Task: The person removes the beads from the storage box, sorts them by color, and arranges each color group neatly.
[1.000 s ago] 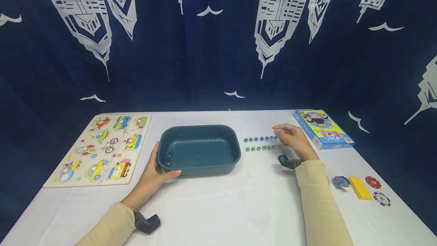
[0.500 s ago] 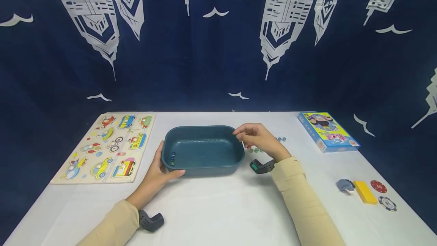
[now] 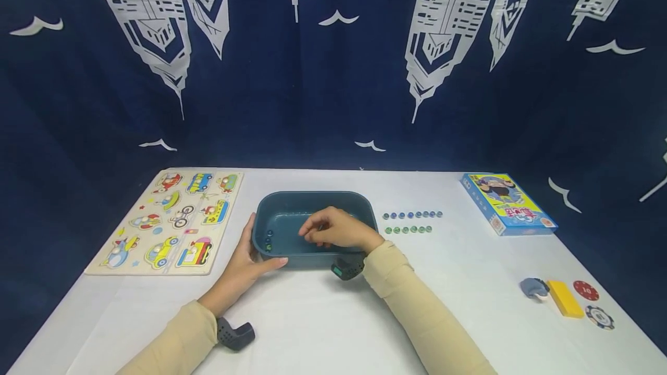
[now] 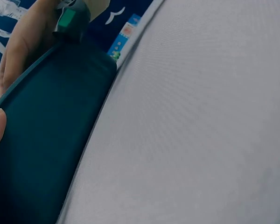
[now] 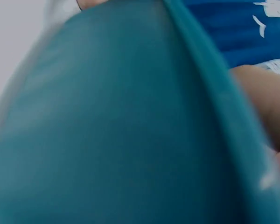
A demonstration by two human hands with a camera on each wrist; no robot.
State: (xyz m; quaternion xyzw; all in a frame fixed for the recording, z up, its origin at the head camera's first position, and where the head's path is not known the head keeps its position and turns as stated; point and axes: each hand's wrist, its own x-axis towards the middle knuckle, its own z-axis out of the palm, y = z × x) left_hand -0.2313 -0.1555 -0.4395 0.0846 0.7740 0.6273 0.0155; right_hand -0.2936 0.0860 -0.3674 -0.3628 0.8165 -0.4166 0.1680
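The right hand (image 3: pixel 337 228), fingers bent, though whether round anything I cannot tell, hangs over the tub (image 3: pixel 307 261), long axis sideways, whose marbles (image 3: pixel 268 241) lie leftward, nearer the left hand (image 3: pixel 244 268) gripping its left end.

A blurred teal bin (image 5: pixel 112 116) fills the middle, the right grip (image 5: pixel 266 100) showing past its rim.
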